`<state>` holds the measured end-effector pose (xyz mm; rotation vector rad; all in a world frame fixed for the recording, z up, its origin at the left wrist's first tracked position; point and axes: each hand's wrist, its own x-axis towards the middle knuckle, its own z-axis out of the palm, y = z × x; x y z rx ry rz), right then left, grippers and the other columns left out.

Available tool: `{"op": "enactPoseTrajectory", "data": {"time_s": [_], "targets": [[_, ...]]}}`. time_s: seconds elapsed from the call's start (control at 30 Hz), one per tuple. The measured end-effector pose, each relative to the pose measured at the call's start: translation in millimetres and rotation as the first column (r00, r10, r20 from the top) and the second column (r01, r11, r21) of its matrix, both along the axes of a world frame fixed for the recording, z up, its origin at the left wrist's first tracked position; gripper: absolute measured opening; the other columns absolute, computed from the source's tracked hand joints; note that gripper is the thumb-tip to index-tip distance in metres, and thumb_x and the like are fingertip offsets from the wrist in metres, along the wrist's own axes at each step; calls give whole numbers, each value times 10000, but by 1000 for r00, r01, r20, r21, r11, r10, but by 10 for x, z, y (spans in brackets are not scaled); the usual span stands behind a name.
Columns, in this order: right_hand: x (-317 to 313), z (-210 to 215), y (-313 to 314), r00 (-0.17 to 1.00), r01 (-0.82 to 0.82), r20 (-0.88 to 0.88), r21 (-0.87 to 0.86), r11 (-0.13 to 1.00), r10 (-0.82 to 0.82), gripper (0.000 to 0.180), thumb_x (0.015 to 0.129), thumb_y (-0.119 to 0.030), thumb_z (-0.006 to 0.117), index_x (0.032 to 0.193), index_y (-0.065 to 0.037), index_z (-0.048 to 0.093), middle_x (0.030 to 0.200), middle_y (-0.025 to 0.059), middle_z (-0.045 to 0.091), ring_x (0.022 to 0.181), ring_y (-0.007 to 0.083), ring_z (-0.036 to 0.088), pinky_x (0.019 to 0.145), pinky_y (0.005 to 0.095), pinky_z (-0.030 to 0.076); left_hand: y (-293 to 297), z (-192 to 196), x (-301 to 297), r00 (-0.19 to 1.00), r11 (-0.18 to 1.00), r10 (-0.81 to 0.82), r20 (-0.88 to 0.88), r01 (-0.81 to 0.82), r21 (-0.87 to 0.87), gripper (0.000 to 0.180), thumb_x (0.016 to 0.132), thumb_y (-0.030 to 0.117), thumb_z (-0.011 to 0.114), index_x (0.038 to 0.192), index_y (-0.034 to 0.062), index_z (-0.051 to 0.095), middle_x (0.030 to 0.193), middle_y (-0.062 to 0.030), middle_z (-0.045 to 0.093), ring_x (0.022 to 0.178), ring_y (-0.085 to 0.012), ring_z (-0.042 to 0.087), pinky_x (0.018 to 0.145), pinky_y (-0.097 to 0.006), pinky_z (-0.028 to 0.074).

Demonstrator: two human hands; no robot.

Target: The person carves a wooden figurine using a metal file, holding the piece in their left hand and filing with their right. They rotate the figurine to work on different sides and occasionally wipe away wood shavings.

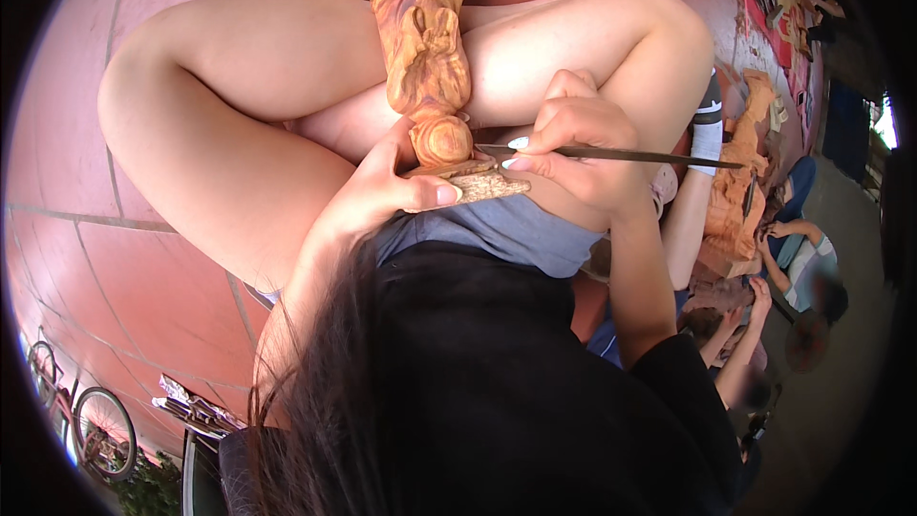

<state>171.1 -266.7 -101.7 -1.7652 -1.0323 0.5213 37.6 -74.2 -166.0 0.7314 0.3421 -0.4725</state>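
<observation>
A tall carved wooden figure point(423, 48) lies across my crossed bare legs, its rounded end toward me. My left hand point(382, 193) grips its flat base, with the thumb pressed along the base's edge. My right hand point(578, 143) is closed around a thin dark metal carving tool point(630, 156). The tool lies level, its tip next to the figure's rounded end and its long shaft pointing right. Both hands have pale painted nails. My dark hair and black top fill the lower part of the view.
A red tiled floor point(115, 258) lies under my legs. Other people sit at the right with another orange-brown wooden carving point(737, 191). Bicycles point(91, 420) stand at the lower left. Thin sticks lie on the floor at the top.
</observation>
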Motion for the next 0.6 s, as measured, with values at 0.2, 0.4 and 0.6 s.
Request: {"op": "enactPoseTrajectory", "data": {"time_s": [0.2,0.4,0.6], "targets": [[-76,-28,160,1000,-17,22,20,1000,17,161,699,-136,833,693,-112,674,650,-20,591,682,122,492,754,290,344,22,-5,14,999,998,43,5,-42,-49,882,674,120,792,1395,-65,320,1242,-164,566,1162,-240,555,1036,-360,419],[-35,-35,-43,993,120,14,36,992,-120,161,684,-163,850,700,-121,694,646,-50,565,689,110,487,770,286,330,19,52,19,999,991,39,17,-37,-126,851,674,122,779,1385,-57,345,1252,-158,559,1181,-248,547,1060,-376,403],[-97,-103,92,998,53,26,15,998,-54,161,695,-175,851,720,-119,703,662,-56,578,688,97,488,791,278,333,20,-7,5,1000,998,24,0,-24,-62,895,657,153,790,1397,-54,333,1264,-162,553,1175,-244,556,1059,-367,400]]}}
